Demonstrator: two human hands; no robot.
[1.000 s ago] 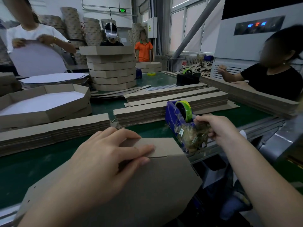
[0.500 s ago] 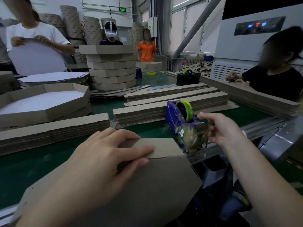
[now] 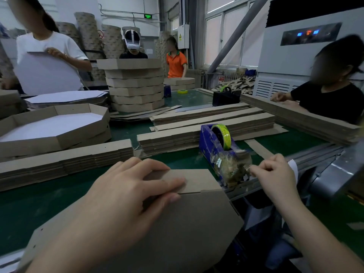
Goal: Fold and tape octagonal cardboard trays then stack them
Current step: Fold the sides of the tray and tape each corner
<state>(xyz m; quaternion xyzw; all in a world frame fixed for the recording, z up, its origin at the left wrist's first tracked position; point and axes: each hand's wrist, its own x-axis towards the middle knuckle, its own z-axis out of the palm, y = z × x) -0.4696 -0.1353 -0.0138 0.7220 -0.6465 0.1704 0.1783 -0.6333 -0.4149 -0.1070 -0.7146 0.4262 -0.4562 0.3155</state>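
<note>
The taping step is in hand. The left hand (image 3: 126,194) lies flat on the cardboard tray (image 3: 187,229) at the near edge of the bench (image 3: 23,219), fingers straight, pressing a folded flap down onto the panel. The right hand (image 3: 275,174) is just right of the blue dispenser (image 3: 206,142), its fingers curled and pinching the loose end of the tape (image 3: 223,134) at the cutter. Next, by my reading, a length must be drawn out, torn off and laid across the flap seam while the left hand keeps the fold from springing up.

The bench is green. Bundles of flat cardboard strips (image 3: 65,162) lie across its middle, a finished tray (image 3: 78,136) with a white floor sits at the left, and a tall stack of trays (image 3: 136,85) stands far back beside a black dispenser (image 3: 224,97). Other workers stand or sit around it, one at the far left holding a white sheet (image 3: 45,75); a white machine (image 3: 295,60) and windows fill the right
</note>
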